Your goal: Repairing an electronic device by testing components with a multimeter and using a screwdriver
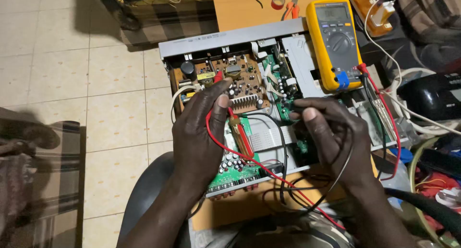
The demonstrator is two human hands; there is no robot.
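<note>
two hands probe the circuit boards inside an opened player on a small wooden table.

the left hand [199, 132] pinches the red probe [218, 78], its tip on the brown board [240, 77]; the right hand [331, 132] is closed on the black probe [294, 112], at the green board [283, 92]. beyond, a yellow meter [336, 43] lies on the open case [230, 39].

Pale square floor tiles [72, 60] with dark grout cover the left side. A plaid-covered seat [163, 15] stands behind the orange-brown wooden table [240, 7]; more checked cloth [38, 180] lies at lower left
</note>
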